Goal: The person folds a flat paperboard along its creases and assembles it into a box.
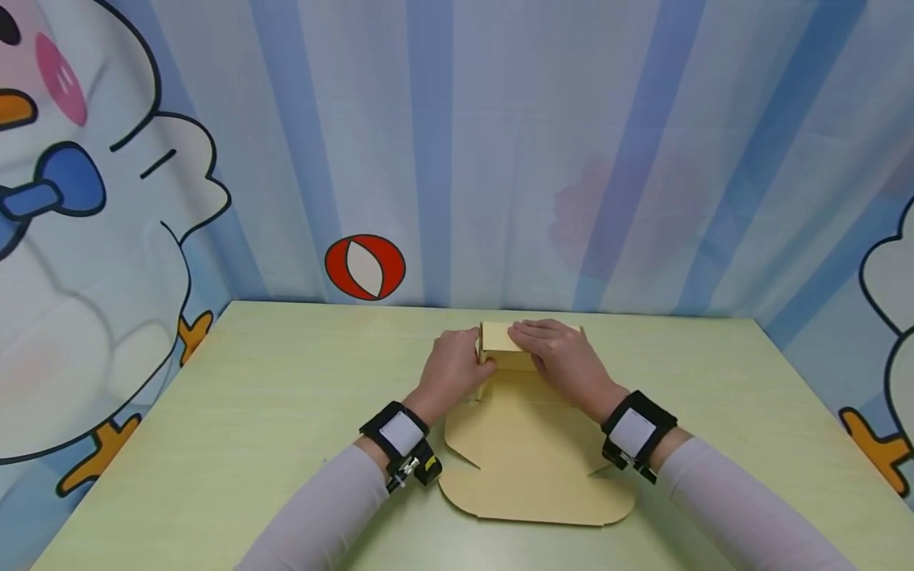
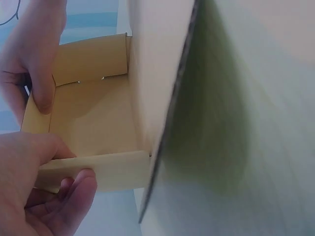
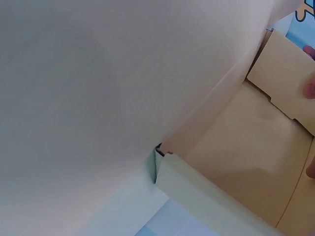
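A tan cardboard box [image 1: 503, 339], partly folded, stands on the far part of the table, with its large flat panel [image 1: 531, 444] reaching toward the person. My left hand [image 1: 455, 363] pinches the box's left side wall [image 2: 118, 169], thumb inside and fingers outside in the left wrist view. My right hand [image 1: 564, 361] grips the wall farthest from the flat panel, its thumb [image 2: 43, 93] over the inner face. The right side wall [image 2: 93, 61] stands upright, with small slots along its lower edge. In the right wrist view only fingertips [image 3: 310, 89] show at the edge.
The pale yellow-green table [image 1: 321, 373] extends around the box on all sides. Behind it hangs a blue striped curtain [image 1: 485, 159] with printed cartoon figures. The flat panel's slit, rounded flaps [image 1: 464, 432] spread near both wrists, which wear black camera straps [image 1: 400, 436].
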Action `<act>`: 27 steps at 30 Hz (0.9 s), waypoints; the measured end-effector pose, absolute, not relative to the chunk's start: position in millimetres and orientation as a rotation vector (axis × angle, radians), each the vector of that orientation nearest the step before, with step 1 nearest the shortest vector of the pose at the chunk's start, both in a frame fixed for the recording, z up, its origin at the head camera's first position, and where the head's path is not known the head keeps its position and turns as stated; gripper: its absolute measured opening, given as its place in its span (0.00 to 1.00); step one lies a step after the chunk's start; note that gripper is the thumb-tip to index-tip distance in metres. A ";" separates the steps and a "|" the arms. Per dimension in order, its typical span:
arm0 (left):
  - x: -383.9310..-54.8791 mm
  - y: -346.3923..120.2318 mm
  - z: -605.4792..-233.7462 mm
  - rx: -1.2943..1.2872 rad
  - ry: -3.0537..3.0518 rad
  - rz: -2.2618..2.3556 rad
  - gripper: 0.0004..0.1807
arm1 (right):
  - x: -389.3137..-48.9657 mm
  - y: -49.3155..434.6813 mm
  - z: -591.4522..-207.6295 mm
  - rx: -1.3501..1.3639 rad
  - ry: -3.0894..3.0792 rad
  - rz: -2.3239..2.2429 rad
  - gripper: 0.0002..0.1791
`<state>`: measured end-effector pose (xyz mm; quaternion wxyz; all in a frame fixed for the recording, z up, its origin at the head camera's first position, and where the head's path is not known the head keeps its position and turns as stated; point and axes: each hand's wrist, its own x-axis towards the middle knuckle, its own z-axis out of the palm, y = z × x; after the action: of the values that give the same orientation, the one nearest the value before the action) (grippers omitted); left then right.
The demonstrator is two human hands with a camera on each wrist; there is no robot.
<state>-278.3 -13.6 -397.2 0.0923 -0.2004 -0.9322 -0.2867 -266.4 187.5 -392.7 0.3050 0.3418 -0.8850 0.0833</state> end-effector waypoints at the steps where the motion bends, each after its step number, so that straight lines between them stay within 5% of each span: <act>1: -278.1 -13.0 -397.5 -0.585 -2.763 -0.850 0.08 | -266.4 187.6 -392.6 0.905 -2.341 0.221 0.25; 27: -272.7 -3.5 -402.6 -0.480 -2.673 -0.739 0.09 | -266.4 186.1 -392.9 0.896 -2.327 0.222 0.25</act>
<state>-272.7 -3.5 -402.6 0.1626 -0.1681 -0.9371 -0.2592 -266.4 186.1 -392.9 0.3137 0.3400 -0.8825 0.0843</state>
